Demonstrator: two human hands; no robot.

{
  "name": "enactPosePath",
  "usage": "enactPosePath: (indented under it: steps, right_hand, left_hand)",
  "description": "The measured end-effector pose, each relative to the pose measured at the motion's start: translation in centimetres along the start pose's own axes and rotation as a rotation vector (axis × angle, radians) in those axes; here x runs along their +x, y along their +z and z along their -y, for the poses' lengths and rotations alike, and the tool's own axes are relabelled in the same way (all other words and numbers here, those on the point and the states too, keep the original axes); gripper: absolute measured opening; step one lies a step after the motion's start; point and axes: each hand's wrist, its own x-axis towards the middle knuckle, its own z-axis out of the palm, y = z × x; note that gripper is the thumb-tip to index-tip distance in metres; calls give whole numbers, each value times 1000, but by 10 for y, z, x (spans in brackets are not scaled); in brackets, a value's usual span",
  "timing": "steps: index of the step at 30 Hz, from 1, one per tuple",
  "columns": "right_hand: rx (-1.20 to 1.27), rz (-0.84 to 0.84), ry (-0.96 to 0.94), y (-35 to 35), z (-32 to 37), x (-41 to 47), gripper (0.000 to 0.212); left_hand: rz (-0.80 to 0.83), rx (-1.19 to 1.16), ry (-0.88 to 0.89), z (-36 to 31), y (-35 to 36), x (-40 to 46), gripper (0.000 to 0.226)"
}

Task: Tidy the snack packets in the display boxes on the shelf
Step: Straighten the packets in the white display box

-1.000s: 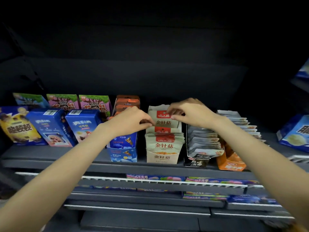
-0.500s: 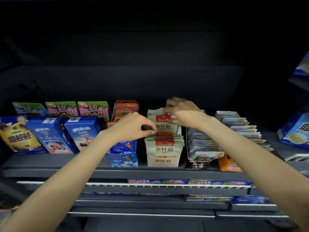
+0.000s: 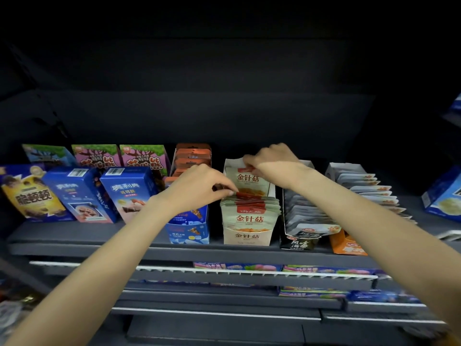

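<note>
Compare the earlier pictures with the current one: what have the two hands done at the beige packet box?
The right hand moved back to grip the rear packet by its top. The left hand dropped to pinch the front packets. The beige box and neighbouring boxes stayed put.

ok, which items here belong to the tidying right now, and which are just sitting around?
In the job:
- left hand, pinching packets
- right hand, gripping the tall rear packet
- beige packets
- their box

Just sitting:
- blue cartons
- pink boxes
- grey packets
- orange box
</note>
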Motion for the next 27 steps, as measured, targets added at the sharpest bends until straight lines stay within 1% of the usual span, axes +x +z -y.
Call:
enactPosePath:
  steps: [2, 4, 5, 7, 8, 11, 13, 17, 19, 20, 21, 23, 25, 27]
  right_hand:
    - [-98, -23, -58, 3, 4, 0, 24]
    - [-125, -101, -82, 7, 4, -1, 25]
    - [-115, -168, -84, 11, 4, 0, 28]
    - [-119, -210, -86, 12, 5, 1, 33]
    - [-100, -223, -76, 14, 6, 1, 32]
    - [148, -197, 61, 16, 4, 1, 31]
    - [381, -187, 122, 12, -3, -3, 29]
    - [810, -177, 180, -3, -15, -20, 12]
    - [968, -133, 138, -10, -17, -29, 19]
    - [952, -96, 105, -12, -17, -31, 25]
    - [858, -63, 78, -12, -16, -32, 29]
    - [567, -51, 67, -8, -11, -30, 30]
    - [379, -161, 126, -5, -8, -29, 29]
    - [328, -304, 210, -6, -11, -31, 30]
  left_hand:
    - [0, 7, -1, 0, 0, 1, 18]
    - [0, 14, 1, -1, 0, 1, 18]
    - [0, 14, -1, -1, 0, 1, 18]
    - [-2, 10, -1, -1, 0, 1, 18]
    - [-7, 7, -2, -1, 0, 1, 18]
    - [-33, -17, -25, 0, -1, 1, 18]
    - [-63, -24, -51, 3, 0, 2, 19]
    - [-159, -2, -90, 4, 0, 7, 20]
    - [-222, 10, -93, 2, 2, 10, 20]
    - [-252, 10, -91, 0, 2, 11, 20]
    - [-279, 3, -89, -2, 3, 13, 20]
    - [-329, -51, -91, -5, 4, 17, 19]
    - [-360, -207, -145, -8, 4, 20, 18]
    - [-377, -387, -218, -8, 4, 20, 28]
